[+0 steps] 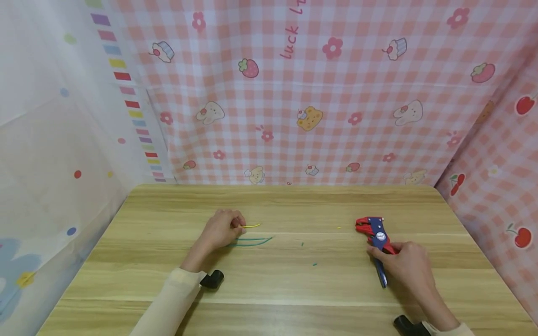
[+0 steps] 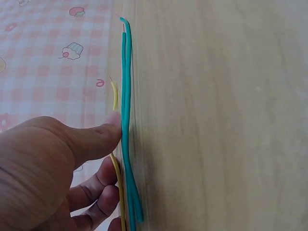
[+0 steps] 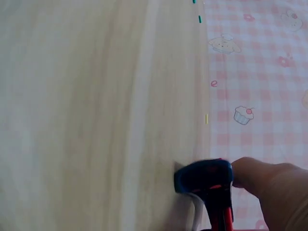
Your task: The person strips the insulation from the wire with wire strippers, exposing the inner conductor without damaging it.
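My left hand [image 1: 221, 229] pinches a thin yellow wire [image 2: 115, 94] between thumb and fingers, its tip pointing right in the head view. Bare strands show at that tip. Beside it lie two teal wires [image 2: 127, 86], also with bared ends, running past the left thumb; their far part is hidden under the hand in the head view. At the right of the table, my right hand [image 1: 411, 263] holds a red and blue wire stripper [image 1: 377, 232] by its handles. The stripper's head points away from me, and its blue handle [image 3: 204, 178] shows close in the right wrist view.
Two teal insulation scraps, one being a short piece [image 1: 302, 244], and a yellow scrap [image 1: 338, 227] lie on the wooden table [image 1: 269, 284] between the hands. A pink checked cloth [image 1: 286, 93] hangs behind the table's back edge. Black wrist mounts [image 1: 213, 279] sit at both sleeves.
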